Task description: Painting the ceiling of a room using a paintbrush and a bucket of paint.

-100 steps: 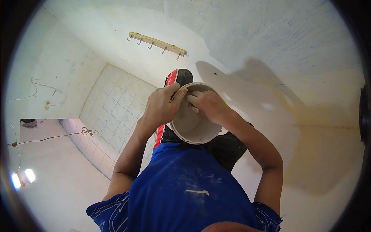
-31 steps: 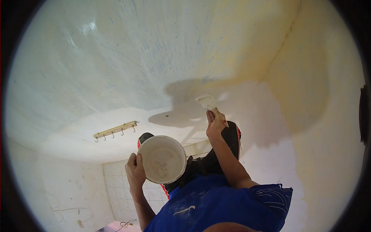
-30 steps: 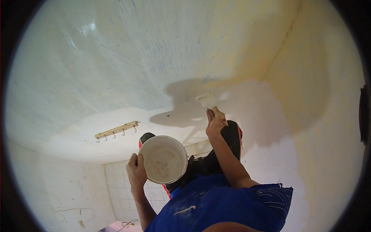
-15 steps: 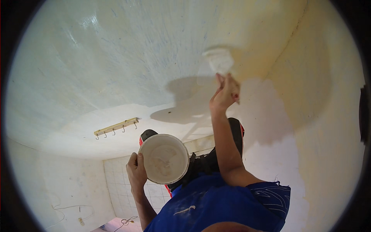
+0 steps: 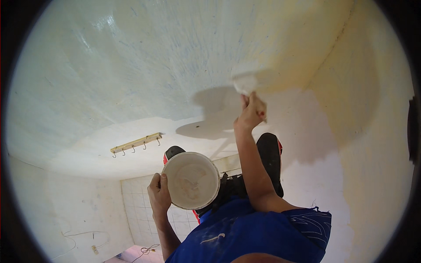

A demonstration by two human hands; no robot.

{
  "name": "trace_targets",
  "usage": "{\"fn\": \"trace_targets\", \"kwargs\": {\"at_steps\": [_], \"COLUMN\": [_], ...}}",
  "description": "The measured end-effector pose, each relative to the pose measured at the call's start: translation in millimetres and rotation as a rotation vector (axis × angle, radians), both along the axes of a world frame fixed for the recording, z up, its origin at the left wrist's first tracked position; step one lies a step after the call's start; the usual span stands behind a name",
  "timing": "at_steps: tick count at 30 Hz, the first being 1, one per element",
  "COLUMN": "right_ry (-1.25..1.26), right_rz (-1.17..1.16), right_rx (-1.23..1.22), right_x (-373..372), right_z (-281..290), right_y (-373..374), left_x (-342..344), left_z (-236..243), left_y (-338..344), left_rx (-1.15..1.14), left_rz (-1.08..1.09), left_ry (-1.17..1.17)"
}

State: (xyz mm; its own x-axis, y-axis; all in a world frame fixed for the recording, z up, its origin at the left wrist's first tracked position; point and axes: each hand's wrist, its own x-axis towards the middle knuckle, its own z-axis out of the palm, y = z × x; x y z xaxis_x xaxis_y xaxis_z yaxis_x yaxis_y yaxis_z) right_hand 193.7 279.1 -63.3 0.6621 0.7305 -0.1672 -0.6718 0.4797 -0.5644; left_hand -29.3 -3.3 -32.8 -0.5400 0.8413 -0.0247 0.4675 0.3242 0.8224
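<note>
With thumb and fingers my left hand grips the rim of a round white bucket, held in front of my lap. Its opening faces up, and whitish residue coats the inside. Higher up, my right hand is closed round the handle of a wide paintbrush. The white brush head is blurred by motion and reaches toward the wall, where its shadow falls close by. Whether the bristles touch the wall I cannot tell. Below the brush the wall is whiter; above it, the surface looks bluish and yellowish.
A wooden rack with several metal hooks is fixed on the wall left of the bucket. White tiles and a cord lie far below. A yellowish side wall meets this wall at a right-hand corner.
My right hand and the paintbrush have moved down and slightly left along the wall. The left hand keeps its grip on the bucket; the whole view has shifted a little.
</note>
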Motion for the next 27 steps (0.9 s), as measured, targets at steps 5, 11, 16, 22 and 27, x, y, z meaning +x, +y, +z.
{"fn": "trace_targets", "kwargs": {"at_steps": [5, 11, 16, 22, 27], "right_ry": [-0.099, -0.052, -0.048, 0.123, -0.072], "right_rz": [-0.002, 0.015, 0.071, 0.081, 0.018], "right_rx": [0.332, -0.045, -0.466, -0.148, 0.354], "right_x": [13, -24, -13, -13, 25], "right_z": [90, -95, -172, -15, 105], "right_y": [-11, -12, -12, 1, -17], "left_x": [2, 0, 1, -5, 1], "left_z": [5, 4, 0, -3, 8], "left_y": [2, -6, -1, -5, 0], "left_rx": [-0.014, 0.001, 0.026, 0.031, 0.016], "left_rz": [-0.027, -0.014, -0.038, 0.001, -0.025], "left_ry": [0.017, 0.000, 0.000, 0.007, 0.046]}}
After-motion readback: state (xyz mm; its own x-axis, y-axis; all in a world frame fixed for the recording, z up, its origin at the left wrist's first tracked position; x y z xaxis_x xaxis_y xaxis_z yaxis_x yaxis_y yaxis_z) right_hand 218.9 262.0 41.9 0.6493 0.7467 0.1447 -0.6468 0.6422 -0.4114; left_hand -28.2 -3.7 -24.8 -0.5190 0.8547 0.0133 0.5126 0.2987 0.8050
